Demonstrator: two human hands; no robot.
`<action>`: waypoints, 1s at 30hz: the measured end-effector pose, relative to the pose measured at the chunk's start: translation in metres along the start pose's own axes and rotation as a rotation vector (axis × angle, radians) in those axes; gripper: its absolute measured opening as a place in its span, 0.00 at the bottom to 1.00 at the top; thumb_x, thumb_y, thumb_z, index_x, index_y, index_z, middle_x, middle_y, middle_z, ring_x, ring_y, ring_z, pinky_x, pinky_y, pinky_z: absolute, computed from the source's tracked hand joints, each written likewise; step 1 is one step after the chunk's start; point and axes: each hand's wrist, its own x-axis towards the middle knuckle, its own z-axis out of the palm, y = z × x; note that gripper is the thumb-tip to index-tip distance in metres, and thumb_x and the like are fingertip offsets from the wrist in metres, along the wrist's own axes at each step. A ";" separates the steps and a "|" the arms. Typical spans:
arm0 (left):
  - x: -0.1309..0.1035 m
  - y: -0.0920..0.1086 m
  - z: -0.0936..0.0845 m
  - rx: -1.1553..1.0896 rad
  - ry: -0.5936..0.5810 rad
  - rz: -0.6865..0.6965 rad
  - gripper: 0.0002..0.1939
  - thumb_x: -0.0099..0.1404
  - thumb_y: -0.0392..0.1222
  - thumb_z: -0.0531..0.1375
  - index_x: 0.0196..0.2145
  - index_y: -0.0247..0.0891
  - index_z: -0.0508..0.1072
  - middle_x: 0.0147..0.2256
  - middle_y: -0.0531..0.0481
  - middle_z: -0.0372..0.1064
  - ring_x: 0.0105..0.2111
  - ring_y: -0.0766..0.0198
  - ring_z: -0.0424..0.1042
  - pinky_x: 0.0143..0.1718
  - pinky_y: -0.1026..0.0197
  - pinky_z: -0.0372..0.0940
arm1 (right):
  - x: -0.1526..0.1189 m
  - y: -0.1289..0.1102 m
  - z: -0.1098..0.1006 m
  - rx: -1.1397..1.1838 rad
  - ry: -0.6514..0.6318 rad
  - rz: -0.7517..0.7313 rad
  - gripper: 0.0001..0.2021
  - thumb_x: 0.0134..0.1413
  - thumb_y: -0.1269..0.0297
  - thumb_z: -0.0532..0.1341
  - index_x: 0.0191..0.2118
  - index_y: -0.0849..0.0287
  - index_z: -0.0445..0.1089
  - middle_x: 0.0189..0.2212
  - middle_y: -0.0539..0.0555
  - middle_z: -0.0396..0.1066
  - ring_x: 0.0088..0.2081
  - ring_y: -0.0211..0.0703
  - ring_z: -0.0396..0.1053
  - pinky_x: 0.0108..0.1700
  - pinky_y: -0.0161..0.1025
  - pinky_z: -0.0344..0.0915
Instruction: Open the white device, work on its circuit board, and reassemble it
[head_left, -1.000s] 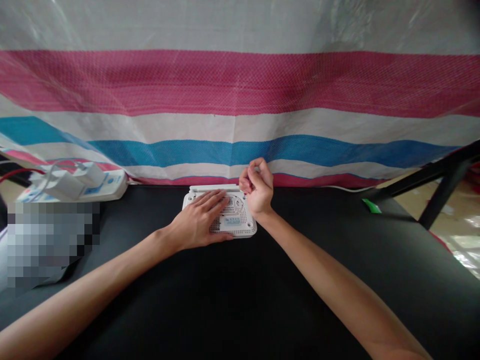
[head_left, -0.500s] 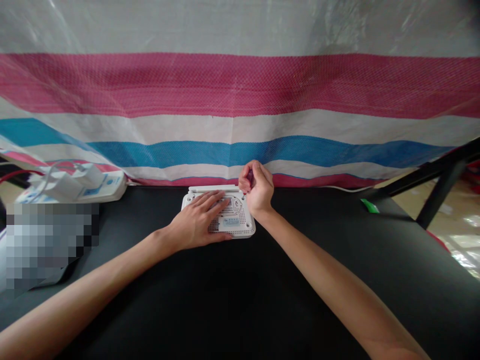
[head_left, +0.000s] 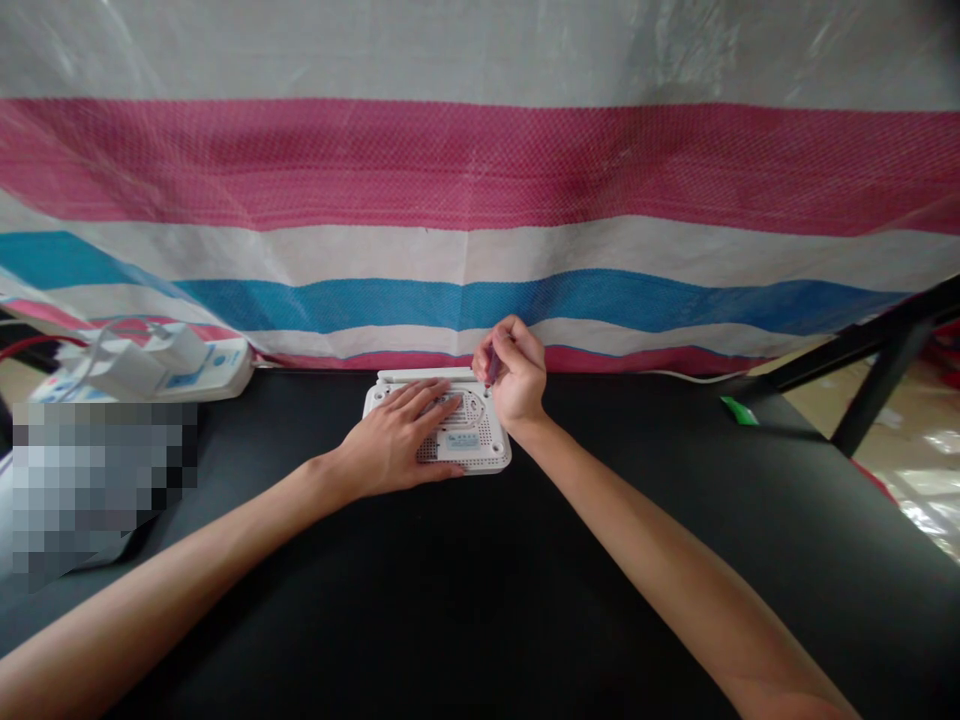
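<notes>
A white device (head_left: 487, 437) with a vented underside and a label lies flat near the table's back edge. A white bar (head_left: 427, 376) runs along its far side. My left hand (head_left: 405, 435) rests on the device's left part, fingers spread, covering some of it. Over the far right corner, my right hand (head_left: 517, 370) is closed around a small dark red tool handle (head_left: 493, 366), held upright. The tool's lower end points at the corner hole; whether it touches cannot be made out.
A white power strip (head_left: 232, 368) with plugged-in adapters stands at the back left. A green packet (head_left: 739, 410) lies on the black table (head_left: 420, 600) at right. Behind hangs a striped sheet (head_left: 465, 180); a dark metal frame (head_left: 877, 385) stands at right.
The fingers of my right hand have shifted around the tool handle, and more of it shows. My left hand and the white device have stayed in place.
</notes>
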 end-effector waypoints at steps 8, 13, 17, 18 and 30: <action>0.001 0.001 -0.002 0.003 -0.002 0.001 0.44 0.64 0.70 0.57 0.65 0.33 0.62 0.65 0.33 0.57 0.64 0.39 0.59 0.64 0.38 0.58 | -0.006 -0.002 0.006 -0.023 0.070 -0.098 0.21 0.61 0.47 0.59 0.24 0.55 0.58 0.13 0.41 0.49 0.14 0.30 0.44 0.18 0.32 0.41; 0.000 0.001 0.000 0.006 0.000 0.006 0.44 0.64 0.70 0.57 0.65 0.33 0.62 0.65 0.33 0.57 0.64 0.40 0.59 0.64 0.39 0.58 | -0.007 -0.001 0.004 -0.020 0.044 -0.085 0.18 0.56 0.49 0.63 0.29 0.54 0.56 0.14 0.39 0.48 0.16 0.30 0.42 0.18 0.31 0.40; 0.000 0.000 -0.001 0.011 -0.008 -0.007 0.44 0.64 0.70 0.56 0.65 0.35 0.61 0.66 0.34 0.56 0.64 0.40 0.59 0.64 0.39 0.58 | -0.005 0.001 0.002 -0.069 0.049 -0.087 0.23 0.55 0.48 0.63 0.23 0.55 0.53 0.15 0.42 0.50 0.16 0.30 0.43 0.19 0.32 0.42; 0.000 0.000 -0.001 0.010 -0.011 -0.010 0.44 0.64 0.70 0.56 0.66 0.35 0.61 0.66 0.34 0.56 0.65 0.40 0.59 0.64 0.38 0.58 | -0.005 0.001 0.001 -0.068 0.055 -0.089 0.23 0.55 0.48 0.63 0.22 0.55 0.52 0.15 0.42 0.49 0.16 0.30 0.43 0.19 0.32 0.41; 0.003 -0.002 -0.021 -0.258 0.005 0.016 0.29 0.71 0.59 0.55 0.60 0.37 0.69 0.62 0.38 0.64 0.63 0.47 0.63 0.63 0.42 0.61 | -0.009 0.002 0.004 -0.004 0.071 -0.099 0.16 0.54 0.53 0.64 0.30 0.53 0.55 0.16 0.41 0.57 0.16 0.32 0.52 0.19 0.32 0.46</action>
